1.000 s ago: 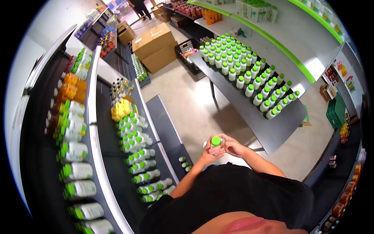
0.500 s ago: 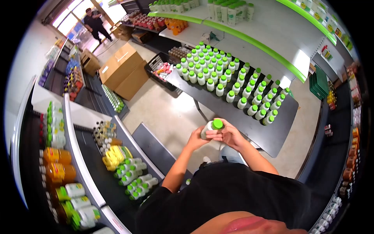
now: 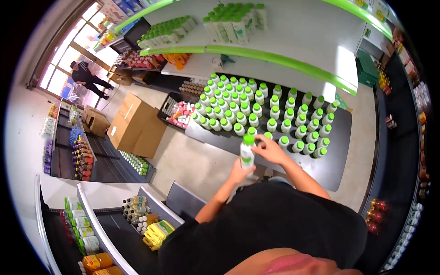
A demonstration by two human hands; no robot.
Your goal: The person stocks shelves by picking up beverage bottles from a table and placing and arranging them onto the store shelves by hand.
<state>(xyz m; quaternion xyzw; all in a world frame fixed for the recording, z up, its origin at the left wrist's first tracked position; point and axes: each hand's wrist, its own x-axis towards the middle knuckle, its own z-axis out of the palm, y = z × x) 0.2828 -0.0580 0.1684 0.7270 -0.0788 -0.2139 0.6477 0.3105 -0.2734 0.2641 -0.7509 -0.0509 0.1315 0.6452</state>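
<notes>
A white bottle with a green cap (image 3: pixel 247 149) stands nearly upright in front of my body. My left hand (image 3: pixel 241 172) is wrapped round its lower part. Beside the cap and neck is my right hand (image 3: pixel 269 150), its fingers bent and apart; whether a fingertip touches the bottle I cannot tell. Just beyond my hands, rows of matching green-capped bottles (image 3: pixel 245 108) stand upright on a dark grey table (image 3: pixel 337 172).
Behind the table rises a white shelf with green edging (image 3: pixel 275 59), with more green-capped bottles. To the left are a black crate (image 3: pixel 162 112), a large cardboard box (image 3: pixel 130 123) and low stocked shelves (image 3: pixel 114 229). A person (image 3: pixel 87 78) stands by the glass doors.
The bottle has gone from tilted between both hands to nearly upright in my left hand. My right hand has shifted up beside its cap. The camera view has turned.
</notes>
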